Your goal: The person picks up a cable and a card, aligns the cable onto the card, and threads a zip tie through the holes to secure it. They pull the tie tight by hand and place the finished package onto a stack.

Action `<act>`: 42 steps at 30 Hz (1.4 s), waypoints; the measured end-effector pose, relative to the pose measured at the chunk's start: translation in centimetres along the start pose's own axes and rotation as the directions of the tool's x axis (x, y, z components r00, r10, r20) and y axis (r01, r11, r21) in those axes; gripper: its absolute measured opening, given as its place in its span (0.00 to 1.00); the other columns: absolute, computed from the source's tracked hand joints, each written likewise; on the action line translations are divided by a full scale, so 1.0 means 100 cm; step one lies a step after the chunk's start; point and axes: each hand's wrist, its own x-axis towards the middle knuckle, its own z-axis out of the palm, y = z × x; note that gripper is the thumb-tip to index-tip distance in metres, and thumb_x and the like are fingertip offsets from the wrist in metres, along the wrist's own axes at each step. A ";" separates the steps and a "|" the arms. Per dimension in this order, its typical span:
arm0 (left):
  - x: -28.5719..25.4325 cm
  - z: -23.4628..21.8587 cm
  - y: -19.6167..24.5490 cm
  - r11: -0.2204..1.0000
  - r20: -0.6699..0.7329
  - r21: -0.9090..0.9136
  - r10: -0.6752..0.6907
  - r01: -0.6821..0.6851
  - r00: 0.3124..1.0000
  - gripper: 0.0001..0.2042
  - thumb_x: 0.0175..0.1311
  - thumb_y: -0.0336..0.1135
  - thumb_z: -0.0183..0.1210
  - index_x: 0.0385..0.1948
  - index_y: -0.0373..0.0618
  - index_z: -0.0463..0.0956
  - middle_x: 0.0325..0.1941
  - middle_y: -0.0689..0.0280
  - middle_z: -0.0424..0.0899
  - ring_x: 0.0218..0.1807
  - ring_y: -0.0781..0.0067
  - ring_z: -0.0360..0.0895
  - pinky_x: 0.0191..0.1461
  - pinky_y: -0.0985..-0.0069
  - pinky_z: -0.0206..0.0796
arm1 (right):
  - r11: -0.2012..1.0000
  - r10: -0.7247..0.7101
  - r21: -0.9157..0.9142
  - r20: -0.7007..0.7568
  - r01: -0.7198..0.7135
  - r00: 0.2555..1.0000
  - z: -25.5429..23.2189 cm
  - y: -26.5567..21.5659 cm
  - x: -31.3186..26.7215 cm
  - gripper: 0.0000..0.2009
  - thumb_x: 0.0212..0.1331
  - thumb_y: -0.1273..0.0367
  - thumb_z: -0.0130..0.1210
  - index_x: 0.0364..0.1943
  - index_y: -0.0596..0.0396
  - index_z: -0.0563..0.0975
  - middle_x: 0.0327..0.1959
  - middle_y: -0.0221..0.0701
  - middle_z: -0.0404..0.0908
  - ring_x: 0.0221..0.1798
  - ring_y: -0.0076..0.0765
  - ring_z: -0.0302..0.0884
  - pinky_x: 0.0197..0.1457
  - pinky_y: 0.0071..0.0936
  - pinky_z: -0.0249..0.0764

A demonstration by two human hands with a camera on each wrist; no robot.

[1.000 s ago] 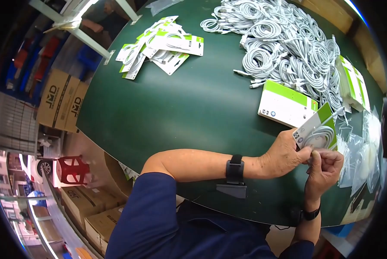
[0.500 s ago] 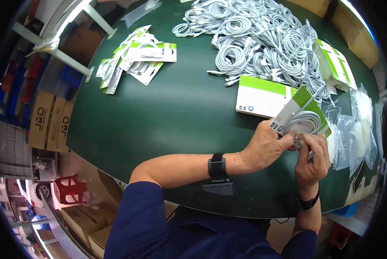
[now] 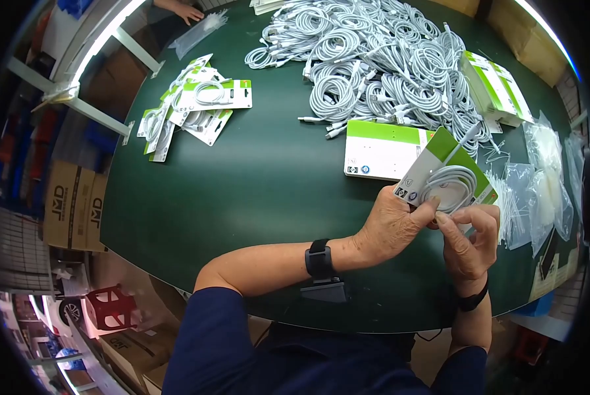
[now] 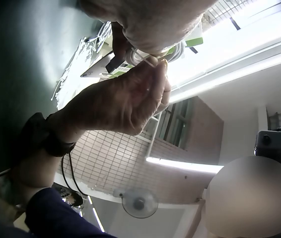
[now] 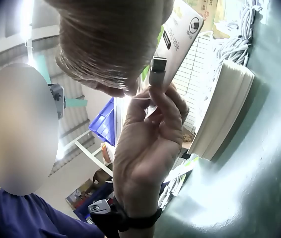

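Gripping one coiled cable [image 3: 449, 186] on one card [image 3: 439, 161]: left hand [image 3: 390, 227], right hand [image 3: 467, 240].

**Dark blue top, black wrist straps**

Dressed in a dark navy top [image 3: 255, 349], sleeves ending above the elbows. Left wrist wrapped in a broad black strap [image 3: 318, 258] carrying a grey wedge-shaped camera mount [image 3: 322, 290]. Right wrist banded with a thinner black strap [image 3: 471, 302]. Forearms bare.

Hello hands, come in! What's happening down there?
Left hand grips backing card with coiled white cable. Right hand pinches its USB plug. Nothing in the way.
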 end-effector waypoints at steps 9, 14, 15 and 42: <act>0.001 0.000 0.002 0.998 -0.012 0.052 0.027 -0.026 1.000 0.13 0.75 0.32 0.58 0.53 0.31 0.80 0.38 0.63 0.88 0.37 0.80 0.83 0.41 0.78 0.79 | 0.997 -0.009 0.073 0.023 0.007 1.000 -0.001 -0.002 -0.002 0.22 0.45 0.81 0.72 0.49 0.51 0.87 0.47 0.31 0.81 0.46 0.41 0.84 0.45 0.34 0.84; 0.000 -0.002 -0.002 0.997 -0.018 0.065 0.032 -0.031 0.999 0.13 0.75 0.32 0.58 0.51 0.31 0.80 0.37 0.64 0.88 0.37 0.80 0.82 0.40 0.78 0.77 | 0.990 0.011 0.139 0.037 -0.016 0.999 -0.002 -0.003 -0.004 0.22 0.46 0.82 0.72 0.49 0.52 0.87 0.47 0.32 0.81 0.46 0.41 0.84 0.46 0.35 0.85; 0.001 -0.002 -0.002 0.997 -0.014 0.070 0.031 -0.030 0.999 0.13 0.75 0.32 0.58 0.51 0.31 0.81 0.37 0.64 0.88 0.37 0.80 0.82 0.39 0.78 0.77 | 0.989 0.005 0.145 0.039 -0.011 0.999 -0.003 -0.003 -0.004 0.22 0.46 0.82 0.71 0.49 0.53 0.86 0.47 0.32 0.81 0.46 0.41 0.85 0.46 0.35 0.85; 0.002 -0.005 0.003 0.985 0.001 0.149 -0.083 0.082 0.997 0.14 0.74 0.29 0.60 0.58 0.37 0.77 0.49 0.66 0.85 0.46 0.81 0.81 0.47 0.78 0.77 | 0.996 -0.037 0.080 -0.006 0.037 0.999 -0.003 0.004 -0.006 0.21 0.46 0.81 0.69 0.48 0.52 0.84 0.46 0.31 0.84 0.42 0.38 0.85 0.39 0.30 0.81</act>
